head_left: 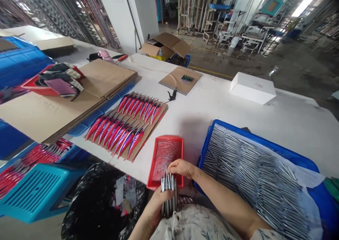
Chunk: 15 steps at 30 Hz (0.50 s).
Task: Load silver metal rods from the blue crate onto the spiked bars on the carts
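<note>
Your left hand [161, 199], low in the centre of the frame, is wrapped closed around a bundle of slender, smooth silver metal lure bodies [169, 187], standing roughly upright with thin wires rising from their tops. Just above, your right hand [182, 168] has thumb and forefinger pinched together beside those wire tips; whether a wire sits between them is too small to tell. Behind the bundle, a red plastic tray [153, 164] with sloping walls carries a loose tangle of fine, straight, glinting wires [168, 150]. At lower right, a blue plastic crate [304, 162] lined with crinkled white sheeting [315, 194] holds dense rows of thin metal pieces [251, 166]. Left of centre, glossy pink-and-purple striped, tapered lures [122, 139] lie in two slanted rows on brown cardboard [152, 129]. At lower left gapes a shiny, wrinkled black plastic bag [87, 201].
</note>
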Available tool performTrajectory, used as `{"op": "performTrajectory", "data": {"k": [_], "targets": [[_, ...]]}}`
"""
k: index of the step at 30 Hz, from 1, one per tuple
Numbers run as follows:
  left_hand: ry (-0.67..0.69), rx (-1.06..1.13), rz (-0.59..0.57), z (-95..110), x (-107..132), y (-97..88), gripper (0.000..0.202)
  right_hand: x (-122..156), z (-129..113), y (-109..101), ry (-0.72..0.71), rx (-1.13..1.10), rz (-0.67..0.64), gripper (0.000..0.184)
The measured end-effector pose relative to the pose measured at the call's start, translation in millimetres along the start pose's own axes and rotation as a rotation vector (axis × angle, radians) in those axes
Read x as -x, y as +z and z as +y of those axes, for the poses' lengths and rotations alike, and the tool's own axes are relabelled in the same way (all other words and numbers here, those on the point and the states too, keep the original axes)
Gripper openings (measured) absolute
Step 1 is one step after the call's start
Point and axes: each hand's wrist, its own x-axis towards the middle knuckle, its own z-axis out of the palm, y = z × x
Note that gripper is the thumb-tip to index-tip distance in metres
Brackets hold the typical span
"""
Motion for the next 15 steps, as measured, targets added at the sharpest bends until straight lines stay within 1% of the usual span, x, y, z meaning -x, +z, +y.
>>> {"op": "performTrajectory", "data": {"k": [2, 3, 5, 7, 9, 10, 11, 13, 15], "targets": [[0.014, -0.018, 0.006, -1, -2, -2.6, 0.032, 1, -1, 3, -0.03, 0.051, 0.032, 0.01], [0.017, -0.029, 0.008, -1, -2, -3.3, 0.031, 0, -2, 3, -0.071, 0.095, 0.067, 0.01], [0.021, -0.049, 0.006, 0, -1, -3.5, 0.028, -3, -7, -1, -0.19, 0.177, 0.188, 0.014], [0.024, -0.059, -0.004, 2, 1, -2.2, 0.028, -7, -14, -9, -0.295, 0.228, 0.344, 0.019], [0.026, -0.056, -0.007, 5, 4, -0.2, 0.028, -9, -23, -20, -0.314, 0.31, 0.444, 0.02], [0.021, -0.051, -0.006, 6, 5, 0.8, 0.028, -9, -26, -25, -0.293, 0.371, 0.452, 0.019], [0.012, -0.043, -0.003, 7, 6, 1.8, 0.027, -9, -28, -28, -0.263, 0.427, 0.433, 0.018], [-0.016, -0.015, -0.002, 9, 7, 3.6, 0.027, -6, -27, -29, -0.188, 0.475, 0.333, 0.016], [-0.035, 0.014, -0.007, 9, 7, 5.2, 0.027, -3, -21, -23, -0.112, 0.415, 0.22, 0.018]]}}
